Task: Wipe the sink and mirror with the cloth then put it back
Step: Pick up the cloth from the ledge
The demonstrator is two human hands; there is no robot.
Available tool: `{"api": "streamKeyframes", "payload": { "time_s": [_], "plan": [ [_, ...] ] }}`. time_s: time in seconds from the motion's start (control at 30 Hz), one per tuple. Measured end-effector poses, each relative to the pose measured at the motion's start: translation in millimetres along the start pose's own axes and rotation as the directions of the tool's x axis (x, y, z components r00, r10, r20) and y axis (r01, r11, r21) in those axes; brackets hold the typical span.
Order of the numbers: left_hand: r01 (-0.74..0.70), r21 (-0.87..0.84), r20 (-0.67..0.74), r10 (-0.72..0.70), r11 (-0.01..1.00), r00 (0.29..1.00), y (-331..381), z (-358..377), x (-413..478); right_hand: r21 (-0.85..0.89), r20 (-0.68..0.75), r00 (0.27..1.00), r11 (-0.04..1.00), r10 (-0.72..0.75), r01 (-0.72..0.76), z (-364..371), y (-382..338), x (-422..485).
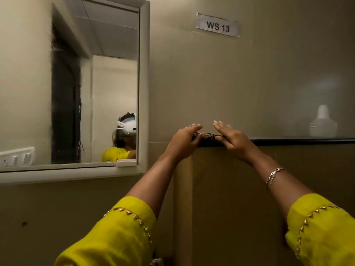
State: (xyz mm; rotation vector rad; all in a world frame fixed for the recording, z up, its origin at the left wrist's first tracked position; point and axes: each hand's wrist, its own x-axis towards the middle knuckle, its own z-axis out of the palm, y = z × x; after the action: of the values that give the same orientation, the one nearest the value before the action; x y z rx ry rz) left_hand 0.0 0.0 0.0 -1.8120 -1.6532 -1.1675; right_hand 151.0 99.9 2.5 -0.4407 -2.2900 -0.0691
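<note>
Two arms in yellow sleeves [115, 233] are stretched up, a bracelet [274, 175] worn on the right wrist. The cloth [207, 134] is pinched between thumb and straight fingers by the left hand [183, 141] and the right hand [232, 136]. Only a thin, dark, crumpled strip of it is seen, laid on the black ledge [297, 141]. A white bottle [323, 121] is stood farther right on the ledge. The mirror [86, 83] is hung to the left, and a label [218, 25] reading "WS 13" is fixed on the wall above.

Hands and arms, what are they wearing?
The bright yellow left sleeve and bright yellow right sleeve each have a row of small gold triangles near the cuff. A thin metal chain bracelet circles the right wrist. The left hand and right hand wear no gloves.
</note>
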Motion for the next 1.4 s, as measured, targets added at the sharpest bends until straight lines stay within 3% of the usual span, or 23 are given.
{"api": "streamKeyframes", "payload": {
  "time_s": [0.13,0.23,0.37,0.47,0.57,0.7,0.93,1.2,1.4],
  "plan": [
    [0.049,-0.076,0.066,-0.044,0.996,0.997,1,-1,11,0.106,0.061,0.996,0.992,0.062,-0.069,-9,1,8],
    [0.102,-0.119,0.192,-0.078,0.988,0.978,-2,-5,18,0.123,0.156,0.984,0.987,0.083,-0.103,-10,4,15],
    [0.125,-0.078,0.251,-0.102,0.989,0.963,-5,-13,28,0.199,0.127,0.987,0.972,0.103,-0.127,-9,12,23],
    [0.117,-0.033,0.204,-0.108,0.993,0.973,-4,-13,32,0.240,0.091,0.985,0.957,0.144,-0.163,-8,15,25],
    [0.114,0.008,0.168,-0.114,0.993,0.979,-5,-9,35,0.174,0.020,0.988,0.973,0.153,-0.154,-4,10,29],
    [0.137,0.049,-0.005,-0.137,0.989,0.991,-6,3,35,0.089,-0.167,0.970,0.983,0.176,-0.163,5,7,32],
    [0.134,-0.070,-0.226,-0.147,0.988,0.963,-5,-5,37,0.100,-0.355,0.929,0.992,0.106,-0.075,-1,-12,45],
    [0.048,-0.115,-0.324,-0.083,0.992,0.942,0,-73,27,0.141,-0.423,0.906,0.986,-0.022,0.090,-19,-60,74],
    [0.082,-0.159,-0.316,-0.129,0.984,0.940,-2,-122,-4,0.217,-0.394,0.914,0.956,-0.098,0.196,-19,-109,81]
  ]
}}
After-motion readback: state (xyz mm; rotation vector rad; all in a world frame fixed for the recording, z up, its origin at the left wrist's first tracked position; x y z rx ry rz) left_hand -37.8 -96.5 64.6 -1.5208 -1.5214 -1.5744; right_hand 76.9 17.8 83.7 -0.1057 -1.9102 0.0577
